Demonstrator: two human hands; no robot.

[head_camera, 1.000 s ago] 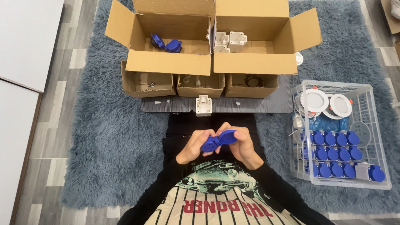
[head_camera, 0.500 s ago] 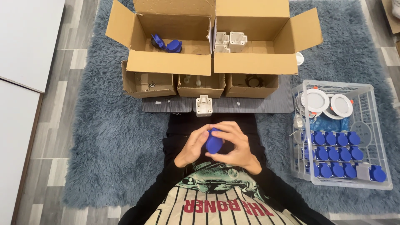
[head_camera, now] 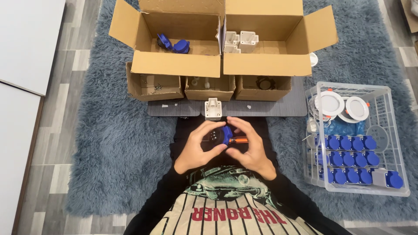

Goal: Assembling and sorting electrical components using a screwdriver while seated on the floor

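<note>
In front of my chest, my left hand (head_camera: 198, 148) and my right hand (head_camera: 249, 147) are both closed around one small blue plastic part (head_camera: 226, 134) with a dark face. An orange-handled tool (head_camera: 239, 140) lies just under my right fingers. A white plastic housing (head_camera: 213, 108) stands on the grey mat (head_camera: 278, 106) right beyond my hands.
Two big open cardboard boxes sit at the back: the left box (head_camera: 176, 65) holds blue parts, the right box (head_camera: 261, 65) white housings. Three small cartons (head_camera: 209, 89) stand before them. A clear basket (head_camera: 398, 143) at right holds several blue parts and two round white lamps.
My hands have drawn together around the blue part and turned it; its dark face now shows between my fingers. The orange-handled tool has come into sight.
</note>
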